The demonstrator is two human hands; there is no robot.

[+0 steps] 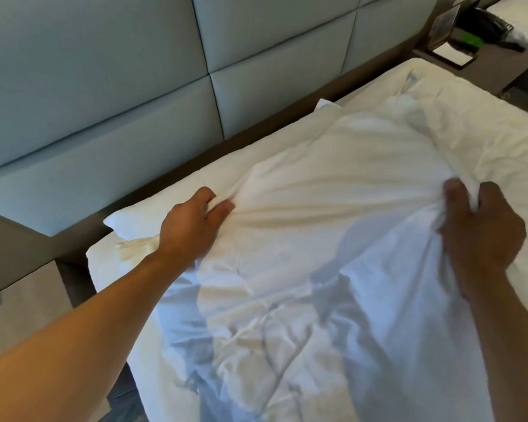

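Observation:
A white duvet point(317, 184) lies rumpled across the bed and fills most of the view. My left hand point(192, 223) pinches a fold of it near the left side, thumb on top. Further right, my right hand point(482, 229) grips a bunched fold of the same fabric, which is pulled taut between the two hands. Under the duvet the white mattress sheet point(457, 86) shows at the head end. A white corner point(119, 223) of bedding sticks out to the left of my left hand.
A padded grey headboard wall point(104, 86) runs along the far side of the bed. A bedside table point(485, 59) at top right carries a black telephone point(482, 22). A pale cabinet point(19, 309) stands at the left edge.

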